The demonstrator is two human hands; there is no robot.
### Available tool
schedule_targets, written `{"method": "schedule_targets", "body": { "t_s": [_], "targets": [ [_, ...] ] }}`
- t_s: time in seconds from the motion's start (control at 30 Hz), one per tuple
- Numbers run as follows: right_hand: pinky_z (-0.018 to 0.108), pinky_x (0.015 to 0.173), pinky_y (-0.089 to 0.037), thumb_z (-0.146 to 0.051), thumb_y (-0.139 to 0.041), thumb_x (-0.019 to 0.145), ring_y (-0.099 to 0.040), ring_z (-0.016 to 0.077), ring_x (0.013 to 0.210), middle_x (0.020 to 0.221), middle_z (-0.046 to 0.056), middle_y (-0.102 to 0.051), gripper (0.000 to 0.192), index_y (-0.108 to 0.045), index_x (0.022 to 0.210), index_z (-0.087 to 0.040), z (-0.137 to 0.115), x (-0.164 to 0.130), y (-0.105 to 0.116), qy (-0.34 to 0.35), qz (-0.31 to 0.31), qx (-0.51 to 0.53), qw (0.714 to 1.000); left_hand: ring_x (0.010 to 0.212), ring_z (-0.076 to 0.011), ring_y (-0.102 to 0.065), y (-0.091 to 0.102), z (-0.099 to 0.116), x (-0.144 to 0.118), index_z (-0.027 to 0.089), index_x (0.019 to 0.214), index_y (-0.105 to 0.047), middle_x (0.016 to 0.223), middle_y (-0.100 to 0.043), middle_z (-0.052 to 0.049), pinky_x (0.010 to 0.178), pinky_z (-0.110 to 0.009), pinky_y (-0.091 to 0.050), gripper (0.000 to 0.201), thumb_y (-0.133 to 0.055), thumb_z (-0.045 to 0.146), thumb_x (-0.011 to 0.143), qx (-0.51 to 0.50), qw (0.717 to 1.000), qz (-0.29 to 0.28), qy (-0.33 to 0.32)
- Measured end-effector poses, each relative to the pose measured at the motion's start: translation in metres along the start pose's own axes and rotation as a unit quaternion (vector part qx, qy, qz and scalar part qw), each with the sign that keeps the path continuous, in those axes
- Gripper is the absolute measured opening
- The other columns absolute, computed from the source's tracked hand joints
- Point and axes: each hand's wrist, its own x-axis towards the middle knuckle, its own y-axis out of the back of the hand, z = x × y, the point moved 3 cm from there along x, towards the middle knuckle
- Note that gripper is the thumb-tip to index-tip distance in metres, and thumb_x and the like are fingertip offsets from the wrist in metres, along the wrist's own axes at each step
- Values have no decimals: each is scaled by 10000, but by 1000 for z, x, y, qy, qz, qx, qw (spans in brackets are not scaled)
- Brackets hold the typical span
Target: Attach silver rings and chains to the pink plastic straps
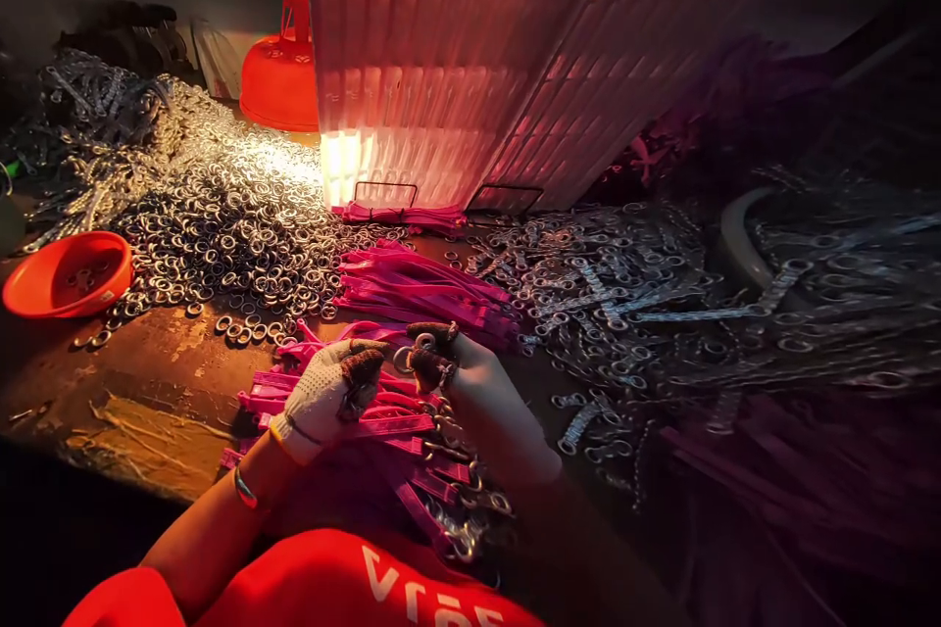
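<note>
White letters on the red shirt [382,578] are cut off at the frame bottom and not readable. Left hand [327,397] and right hand [470,387], both in white gloves w/ dark fingertips, pinch a small metal ring [403,360] between them, over the pink straps [412,289] near the table's front edge. Bare brown table [147,382] lies open at left. Ring pile [221,216], an orange bowl [68,274] and metal clips [624,294] fill the rest.
</note>
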Motion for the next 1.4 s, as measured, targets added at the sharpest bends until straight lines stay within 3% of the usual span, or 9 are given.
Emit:
{"method": "schedule_targets", "body": {
  "t_s": [0.17,0.4,0.57,0.7,0.9,1.0,1.13,1.3,1.4],
  "targets": [
    [301,741,-488,-344,-726,755,-596,167,802,856,7,-668,274,-690,978,-188,-1,-6,0,31,-63,-97,993,347,-47,-363,-6,4,-6,147,725,-583,469,-473,45,325,-163,-239,393,-691,508,838,148,988,-37,15],
    [324,846,-495,-247,-492,902,-640,208,953,1035,69,-713,263,-653,1108,-212,8,-31,1,146,-38,-253,956,386,-57,-357,-20,-8,-8,178,802,-543,544,-492,56,346,-173,-262,375,-658,530,864,108,993,-45,12],
    [271,609,-379,-77,-469,744,-574,178,666,734,55,-667,178,-602,769,-194,17,-44,17,146,3,-471,870,523,-75,-446,-24,-11,-17,166,857,-575,660,-569,25,461,-189,-330,312,-623,471,905,263,961,-78,-10],
    [271,545,-272,-50,-481,661,-483,148,565,621,27,-606,161,-524,638,-204,10,-52,28,205,-46,-546,811,729,-111,-529,-29,-3,-22,140,835,-636,804,-644,-26,622,-204,-398,227,-677,360,874,386,914,-110,-63],
    [292,594,-325,-118,-505,697,-540,186,627,699,67,-652,147,-631,734,-185,14,-73,18,310,22,-543,780,372,-49,-319,-47,-12,-26,169,689,-508,469,-422,66,364,-183,-220,418,-672,520,845,148,979,-70,118],
    [288,617,-375,-148,-497,784,-588,197,664,739,72,-689,187,-676,833,-173,25,-73,22,257,60,-489,831,387,-35,-365,-55,-18,-15,151,711,-537,530,-489,49,357,-147,-267,305,-715,373,818,16,984,-45,172],
    [269,645,-434,-215,-486,894,-628,192,720,806,43,-723,225,-704,949,-197,36,-47,62,136,73,-394,906,376,-29,-375,-58,-20,7,134,758,-558,557,-485,41,312,-110,-257,138,-628,207,853,-159,942,-53,290],
    [341,864,-473,-89,-527,784,-624,243,976,1072,126,-724,256,-714,941,-167,50,2,107,93,144,-531,829,521,-117,-606,-45,-8,35,141,957,-603,741,-641,-53,323,-138,-387,152,-560,279,913,-201,952,40,227],
    [344,891,-473,-53,-548,739,-620,243,991,1154,154,-697,238,-713,871,-161,61,23,104,76,117,-567,812,387,-67,-462,-45,-10,46,145,911,-604,608,-567,0,291,-116,-287,113,-621,246,861,-143,960,38,239]
  ]
}}
